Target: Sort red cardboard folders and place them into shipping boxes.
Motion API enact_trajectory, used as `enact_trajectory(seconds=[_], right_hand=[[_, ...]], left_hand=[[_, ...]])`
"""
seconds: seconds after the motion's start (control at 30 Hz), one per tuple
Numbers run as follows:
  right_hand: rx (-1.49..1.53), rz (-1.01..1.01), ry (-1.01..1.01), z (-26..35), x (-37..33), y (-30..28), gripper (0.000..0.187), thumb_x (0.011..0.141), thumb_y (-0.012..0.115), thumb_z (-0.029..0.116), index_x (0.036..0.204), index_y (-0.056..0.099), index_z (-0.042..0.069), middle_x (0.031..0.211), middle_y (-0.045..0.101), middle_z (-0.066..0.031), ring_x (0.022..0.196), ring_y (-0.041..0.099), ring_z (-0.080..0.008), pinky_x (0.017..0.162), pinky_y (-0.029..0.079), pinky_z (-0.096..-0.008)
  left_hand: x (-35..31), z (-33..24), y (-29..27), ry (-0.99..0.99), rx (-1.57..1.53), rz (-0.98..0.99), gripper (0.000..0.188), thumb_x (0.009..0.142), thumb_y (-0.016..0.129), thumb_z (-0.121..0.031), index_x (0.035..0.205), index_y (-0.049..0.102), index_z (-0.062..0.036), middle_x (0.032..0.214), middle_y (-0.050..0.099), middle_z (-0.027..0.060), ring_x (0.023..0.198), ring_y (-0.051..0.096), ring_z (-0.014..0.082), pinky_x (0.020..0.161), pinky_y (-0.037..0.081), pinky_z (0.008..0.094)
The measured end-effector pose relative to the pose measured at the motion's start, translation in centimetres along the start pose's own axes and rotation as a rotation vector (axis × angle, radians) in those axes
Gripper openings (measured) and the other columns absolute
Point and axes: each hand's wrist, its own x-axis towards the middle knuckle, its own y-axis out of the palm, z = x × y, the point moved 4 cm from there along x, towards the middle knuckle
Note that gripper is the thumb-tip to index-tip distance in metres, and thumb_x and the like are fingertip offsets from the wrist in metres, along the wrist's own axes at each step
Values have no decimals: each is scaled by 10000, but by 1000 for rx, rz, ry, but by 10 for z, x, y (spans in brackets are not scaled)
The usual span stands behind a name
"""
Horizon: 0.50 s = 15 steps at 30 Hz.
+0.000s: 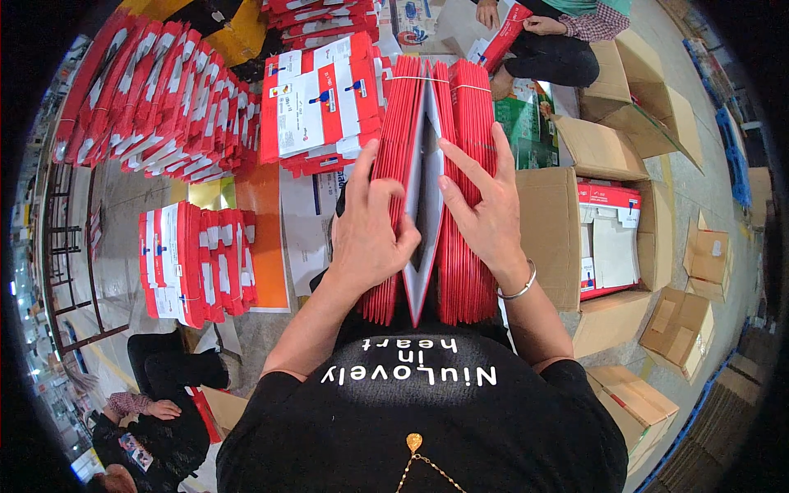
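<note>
A thick stack of flat red cartons (468,255) stands on edge in front of my body, parted in the middle by a gap that shows pale grey inner faces. A thin pale band crosses the top of the stack. My left hand (370,234) rests against the left part of the stack, its fingers bent and apart, the thumb beside the gap. On the right part lies my right hand (491,209), fingers spread over the carton edges and a bracelet at the wrist. Neither hand is closed around a carton. The stack's underside is hidden.
More red-and-white carton bundles stand at left (197,263), far left (156,99) and ahead (316,107). An open cardboard box (551,238) holding red-and-white cartons sits close on my right. Other people work ahead (546,49) and at lower left (173,403).
</note>
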Motion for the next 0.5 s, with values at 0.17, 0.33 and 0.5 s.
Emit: enact_trajectory(seconds=[0.17,0.33,0.5], right_hand=[[31,13,27,6,2,-1,450,873,792,222,1314,710,258,1614,293,-245,1472,368,-397,1173,362,-464],[22,1,2,-1,2,1,448,861,791,239,1301,712,262,1596,289,-298,1439,398,-437,1156,377,-450],[51,-28,8,-2,0,1,469,834,802,179,1294,717,215,1578,330,-298,1440,411,-408,1158,376,-441]], left_hand=[[0,-6,5,128,130,79,234,797,707,-157,983,608,-55,1576,294,263,1402,377,494,1109,391,553],[2,-8,4,98,120,68,311,790,754,-208,1003,597,-44,1587,272,262,1438,310,491,1141,353,563],[-2,-15,8,69,5,-62,420,756,643,-23,1161,533,-38,1568,296,283,1448,339,470,1128,401,516]])
